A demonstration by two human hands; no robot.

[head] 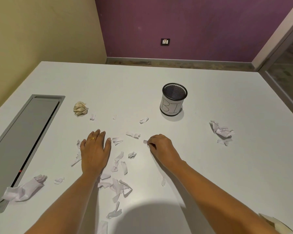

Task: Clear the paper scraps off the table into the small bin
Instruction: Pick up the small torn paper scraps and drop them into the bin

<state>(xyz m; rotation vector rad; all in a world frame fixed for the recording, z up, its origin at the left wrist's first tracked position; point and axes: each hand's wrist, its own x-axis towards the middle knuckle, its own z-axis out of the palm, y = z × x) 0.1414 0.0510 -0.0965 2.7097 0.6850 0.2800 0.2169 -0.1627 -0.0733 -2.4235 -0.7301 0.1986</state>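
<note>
At the far left of the desk (142, 78), a grey cable hatch (27, 137) is recessed into the surface, and a large crumpled sheet (24, 190) lies at its near end. A beige paper ball (80, 108) sits beyond the left grip (95, 152), which is released: fingers straight, palm down on the desk among loose scraps (76, 159). The main scrap cluster (118, 184) lies between the two forearms. The right grip (161, 147) is curled; its fingertips appear to pinch a small scrap (145, 141), though the contact is too small to confirm. The small bin (173, 99) stands upright, mouth up, beyond the right grip and slightly to its right, well apart from the left grip. The right grip is therefore the nearer one for the transfer. A further crumpled sheet (222, 130) lies right of the bin.
</note>
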